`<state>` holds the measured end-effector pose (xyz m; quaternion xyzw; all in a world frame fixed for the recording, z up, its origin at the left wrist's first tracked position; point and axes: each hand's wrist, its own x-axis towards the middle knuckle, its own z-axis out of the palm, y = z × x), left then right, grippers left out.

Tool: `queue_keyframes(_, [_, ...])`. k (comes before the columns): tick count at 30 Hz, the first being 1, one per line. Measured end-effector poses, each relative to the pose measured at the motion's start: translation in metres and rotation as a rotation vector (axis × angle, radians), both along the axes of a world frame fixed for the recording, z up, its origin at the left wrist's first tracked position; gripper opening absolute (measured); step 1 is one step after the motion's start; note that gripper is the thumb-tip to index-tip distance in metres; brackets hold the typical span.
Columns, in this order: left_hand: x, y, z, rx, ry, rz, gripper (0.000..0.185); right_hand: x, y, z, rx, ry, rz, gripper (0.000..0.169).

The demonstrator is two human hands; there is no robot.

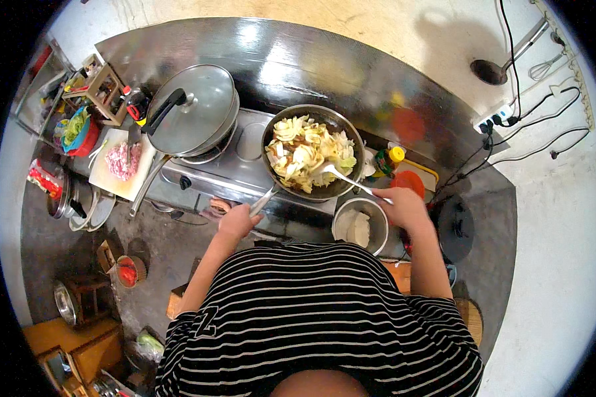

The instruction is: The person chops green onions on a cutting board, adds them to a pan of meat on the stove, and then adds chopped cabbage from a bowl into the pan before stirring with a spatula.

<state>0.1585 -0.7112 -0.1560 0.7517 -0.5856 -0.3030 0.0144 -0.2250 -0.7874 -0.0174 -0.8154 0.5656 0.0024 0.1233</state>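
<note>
My left hand (237,221) grips the metal handle (264,199) of a dark frying pan (359,145) on the right side of the gas stove (251,141). Chopped cabbage (303,151), pale with some browned bits among it, fills the pan. In my right hand (405,208) is a metal spatula (350,180); its head rests in the cabbage near the pan's right side. Below the pan's right edge stands a metal pot (335,223) with a pale block (360,229) in it, close to my right hand.
A second pan with a glass lid (206,116) covers the left burner, its handle jutting toward me. Further left, a cutting board (102,173) carries minced meat (123,161) and a cleaver (133,136). A yellow-capped bottle (396,154) and a red bowl (408,182) stand right of the pan.
</note>
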Motion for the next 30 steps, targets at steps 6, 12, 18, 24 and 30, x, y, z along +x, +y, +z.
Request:
queue_keyframes(6, [0.000, -0.001, -0.013, -0.022, -0.038, -0.006, 0.053, -0.032, -0.014, 0.084, -0.032, -0.002, 0.066, 0.026])
queue_keyframes(12, [0.000, -0.002, -0.010, -0.004, -0.037, 0.004, 0.053, 0.040, -0.100, 0.090, -0.255, 0.077, 0.395, 0.024])
queue_keyframes(18, [-0.003, 0.002, -0.005, -0.019, -0.051, 0.022, 0.053, 0.139, -0.141, 0.070, -0.127, 0.263, 0.279, 0.026])
queue_keyframes(24, [-0.008, 0.006, -0.008, -0.060, -0.058, 0.039, 0.052, 0.116, -0.127, 0.033, -0.087, 0.297, 0.361, 0.019])
queue_keyframes(30, [-0.008, 0.009, -0.016, -0.124, -0.056, 0.065, 0.045, 0.061, -0.071, 0.016, -0.047, 0.304, 0.261, 0.029])
